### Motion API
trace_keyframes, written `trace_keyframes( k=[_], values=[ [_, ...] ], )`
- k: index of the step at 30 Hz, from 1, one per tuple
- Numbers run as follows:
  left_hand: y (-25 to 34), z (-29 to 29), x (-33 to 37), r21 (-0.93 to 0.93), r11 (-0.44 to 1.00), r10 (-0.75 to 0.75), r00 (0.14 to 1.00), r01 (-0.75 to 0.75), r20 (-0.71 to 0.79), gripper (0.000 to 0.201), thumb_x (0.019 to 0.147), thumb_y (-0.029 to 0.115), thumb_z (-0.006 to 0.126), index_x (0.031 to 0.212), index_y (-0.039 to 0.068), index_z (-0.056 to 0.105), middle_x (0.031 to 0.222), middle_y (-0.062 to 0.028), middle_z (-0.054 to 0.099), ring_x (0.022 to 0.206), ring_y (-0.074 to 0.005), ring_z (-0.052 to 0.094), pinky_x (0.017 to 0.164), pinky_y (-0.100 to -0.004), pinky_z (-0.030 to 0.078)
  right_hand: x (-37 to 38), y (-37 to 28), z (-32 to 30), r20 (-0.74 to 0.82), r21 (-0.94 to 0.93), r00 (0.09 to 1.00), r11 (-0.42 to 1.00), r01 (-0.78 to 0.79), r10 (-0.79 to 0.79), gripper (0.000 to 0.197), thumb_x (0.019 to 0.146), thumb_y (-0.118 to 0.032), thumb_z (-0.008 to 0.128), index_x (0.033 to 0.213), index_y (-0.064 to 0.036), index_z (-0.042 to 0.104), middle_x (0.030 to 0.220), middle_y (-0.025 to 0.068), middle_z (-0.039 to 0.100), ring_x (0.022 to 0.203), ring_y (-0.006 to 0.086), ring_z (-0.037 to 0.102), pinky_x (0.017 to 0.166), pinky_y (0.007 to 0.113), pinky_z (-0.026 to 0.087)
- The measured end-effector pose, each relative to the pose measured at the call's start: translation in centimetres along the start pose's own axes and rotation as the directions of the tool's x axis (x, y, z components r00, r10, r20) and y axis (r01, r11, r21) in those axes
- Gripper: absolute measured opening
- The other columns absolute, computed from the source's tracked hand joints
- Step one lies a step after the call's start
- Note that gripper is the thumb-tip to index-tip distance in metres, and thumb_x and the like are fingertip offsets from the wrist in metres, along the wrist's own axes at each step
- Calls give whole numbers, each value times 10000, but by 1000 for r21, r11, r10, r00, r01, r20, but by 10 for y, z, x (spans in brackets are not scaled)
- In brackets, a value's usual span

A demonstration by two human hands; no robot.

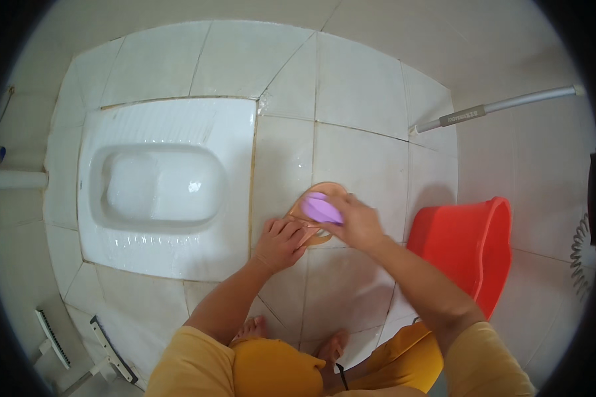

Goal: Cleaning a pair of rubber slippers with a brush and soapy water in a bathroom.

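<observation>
A tan slipper (297,212) lies on the tiled floor just right of the squat toilet. My left hand (281,245) presses on its strap, fingers curled over the near left part, and holds it to the floor. In my right hand (359,221) is a purple scrubbing brush (322,208), pressed against the upper face of the slipper. My right fingers wrap the brush from the right and look slightly blurred. Any bristles are hidden beneath the brush body. Parts of the slipper are covered by both hands.
On the left, a white squat toilet (169,258) is set in the floor. A red plastic tub (440,238) stands at right, near my right arm. A metal pole (530,100) leans at upper right. At lower left are a squeegee (114,351) and a floor brush (53,339).
</observation>
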State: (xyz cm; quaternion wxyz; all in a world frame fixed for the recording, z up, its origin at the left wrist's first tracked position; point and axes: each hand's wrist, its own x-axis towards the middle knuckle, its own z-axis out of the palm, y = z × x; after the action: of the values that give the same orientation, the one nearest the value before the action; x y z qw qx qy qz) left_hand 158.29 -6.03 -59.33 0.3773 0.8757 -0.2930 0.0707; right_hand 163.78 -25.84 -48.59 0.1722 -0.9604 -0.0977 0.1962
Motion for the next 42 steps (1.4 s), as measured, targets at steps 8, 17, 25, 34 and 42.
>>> trace_keyframes(
  k=[8, 17, 25, 34, 42],
  values=[
    [-2, 0, 0, 20, 1000, 10, 1000, -10, -7, 392, 660, 256, 750, 1024, 150, 650, 1064, 1, 552, 1005, -226, 498, 833, -413, 377, -7, 6, -8, 76, -13, 997, 1000, -6, 7, 558, 755, -340, 744, 1264, -216, 551, 1058, 136, 623, 896, 331, 645, 730, 417, 537],
    [3, -3, 1, 34, 999, -10, 1000, 9, 24, 433, 656, 243, 729, 1076, 194, 638, 1053, 23, 537, 1002, -207, 486, 817, -403, 376, -20, 23, -32, 175, -41, 970, 986, -162, 166, 511, 731, -362, 771, 1182, -186, 607, 974, 127, 641, 857, 311, 649, 762, 408, 523],
    [-1, 1, 4, 37, 999, 20, 1000, -20, -15, 409, 635, 232, 729, 1024, 152, 630, 1062, 13, 534, 988, -212, 487, 809, -415, 370, -25, 16, -21, 55, 57, 979, 978, -200, 197, 499, 716, -372, 787, 1150, -181, 630, 926, 114, 639, 841, 295, 645, 743, 397, 516],
    [1, -2, 4, 45, 999, 18, 1000, -17, -12, 406, 628, 237, 736, 1009, 151, 625, 1059, 7, 525, 979, -218, 480, 797, -414, 374, -28, 20, -14, 30, 54, 988, 987, -153, 151, 533, 730, -381, 767, 1212, -235, 591, 906, 124, 630, 835, 299, 658, 712, 418, 528],
    [1, -4, 3, 30, 1000, 8, 1000, -7, -19, 407, 619, 231, 739, 1005, 161, 627, 1058, 13, 528, 972, -216, 486, 796, -413, 377, -27, 18, -9, 32, 47, 988, 987, -153, 151, 534, 735, -370, 762, 1219, -229, 587, 918, 130, 629, 834, 302, 658, 704, 421, 529]
  ],
)
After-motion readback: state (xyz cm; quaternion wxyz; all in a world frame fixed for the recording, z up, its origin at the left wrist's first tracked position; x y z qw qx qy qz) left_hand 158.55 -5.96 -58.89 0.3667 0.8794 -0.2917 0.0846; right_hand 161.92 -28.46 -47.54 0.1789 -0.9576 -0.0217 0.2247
